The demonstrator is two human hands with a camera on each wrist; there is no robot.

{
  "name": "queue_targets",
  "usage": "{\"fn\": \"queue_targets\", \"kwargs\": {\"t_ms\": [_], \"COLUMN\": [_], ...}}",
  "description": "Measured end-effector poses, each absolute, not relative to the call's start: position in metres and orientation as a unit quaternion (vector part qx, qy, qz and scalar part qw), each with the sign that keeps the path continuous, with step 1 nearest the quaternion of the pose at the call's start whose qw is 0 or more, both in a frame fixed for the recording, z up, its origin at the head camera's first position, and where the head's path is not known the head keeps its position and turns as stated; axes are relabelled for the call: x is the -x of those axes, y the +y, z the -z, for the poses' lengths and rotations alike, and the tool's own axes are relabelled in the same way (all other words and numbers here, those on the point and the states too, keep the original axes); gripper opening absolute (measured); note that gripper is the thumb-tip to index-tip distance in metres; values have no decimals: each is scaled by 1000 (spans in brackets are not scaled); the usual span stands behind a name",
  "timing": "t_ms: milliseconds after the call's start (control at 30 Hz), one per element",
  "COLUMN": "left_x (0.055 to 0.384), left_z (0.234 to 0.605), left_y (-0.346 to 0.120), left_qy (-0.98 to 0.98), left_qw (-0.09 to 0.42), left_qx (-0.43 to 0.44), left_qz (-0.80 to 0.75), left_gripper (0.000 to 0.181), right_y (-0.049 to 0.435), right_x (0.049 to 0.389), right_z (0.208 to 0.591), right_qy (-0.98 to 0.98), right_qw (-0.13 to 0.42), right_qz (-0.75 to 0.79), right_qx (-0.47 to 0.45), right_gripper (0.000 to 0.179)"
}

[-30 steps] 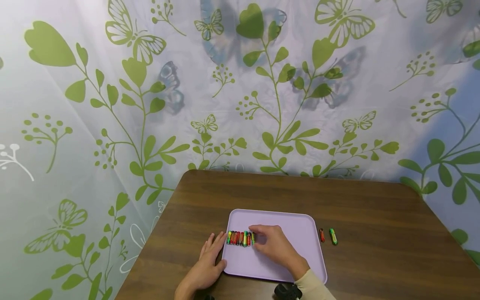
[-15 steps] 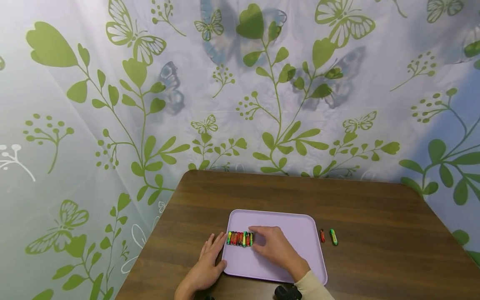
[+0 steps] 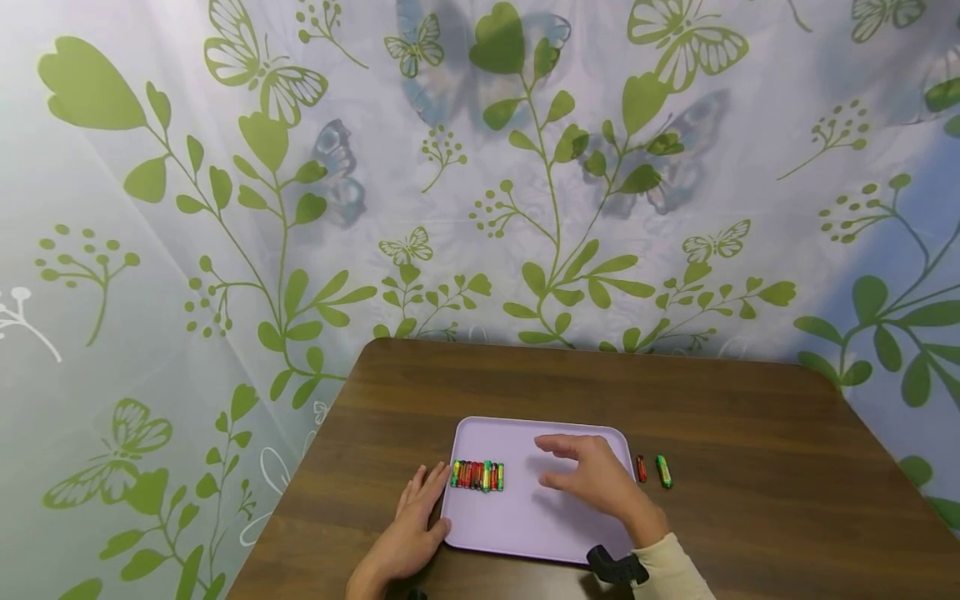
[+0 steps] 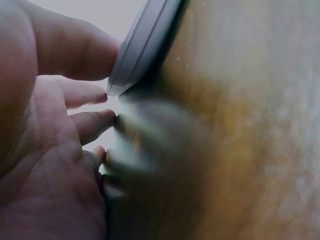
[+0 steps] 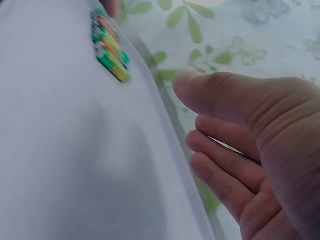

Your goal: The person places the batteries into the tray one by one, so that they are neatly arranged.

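A lilac tray (image 3: 525, 529) lies on the table, with a side-by-side row of several batteries (image 3: 477, 476) in red, green and yellow at its left part. My left hand (image 3: 408, 533) is at the tray's left edge, fingers extended; in the left wrist view its thumb (image 4: 80, 52) touches the tray rim (image 4: 137, 47). Over the right half of the tray is my right hand (image 3: 596, 477), thumb and fingers apart with nothing between them. The right wrist view shows the battery row (image 5: 111, 45) blurred, beyond that hand's fingertips.
To the right of the tray, a small red battery (image 3: 641, 468) and a larger green battery (image 3: 664, 472) lie on the wooden table (image 3: 750, 467). A curtain (image 3: 480, 167) with leaf and butterfly prints hangs behind the table. A black strap device (image 3: 617, 567) is on the right wrist.
My right hand has let go at the right end of the battery row and moved right, its fingers spread wider. The left hand stays at the tray's edge.
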State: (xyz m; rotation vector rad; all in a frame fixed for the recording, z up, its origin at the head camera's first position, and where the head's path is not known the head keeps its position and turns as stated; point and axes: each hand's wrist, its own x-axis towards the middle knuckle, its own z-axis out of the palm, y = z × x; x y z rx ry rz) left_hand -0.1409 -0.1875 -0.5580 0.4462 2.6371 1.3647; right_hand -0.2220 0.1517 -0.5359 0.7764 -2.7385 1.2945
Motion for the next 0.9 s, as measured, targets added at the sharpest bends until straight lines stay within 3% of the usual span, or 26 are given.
{"fn": "queue_targets", "kwargs": {"t_ms": [900], "left_x": [141], "left_z": [558], "left_y": [-188], "left_qy": [874], "left_qw": [78], "left_qx": [-146], "left_qz": [-456], "left_gripper": [77], "right_y": [294], "right_x": [214], "right_z": [518], "right_qy": [-930], "right_qw": [12], "right_qz": [-324], "right_qx": [-171], "right_gripper": [60]}}
